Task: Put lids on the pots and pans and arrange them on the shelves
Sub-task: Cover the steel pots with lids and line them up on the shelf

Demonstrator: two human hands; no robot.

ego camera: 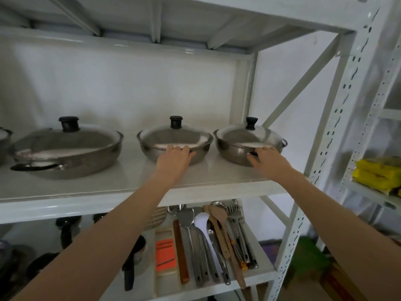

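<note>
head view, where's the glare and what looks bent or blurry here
Head view: bright glare streaks lie on the front of the middle lid and the right lid; the wide lens bows the shelf upright at the right; the lower-shelf utensils and the dark left corner are soft; the yellow packets are smeared.

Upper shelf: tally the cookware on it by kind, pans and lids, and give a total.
Steel pans in full view: 3, the large pan, the middle pan and the right pan
Lids with black knobs: 3, the large lid, the middle lid and the right lid
Total: 6
One more vessel is cut off at the left edge, uncounted.
</note>
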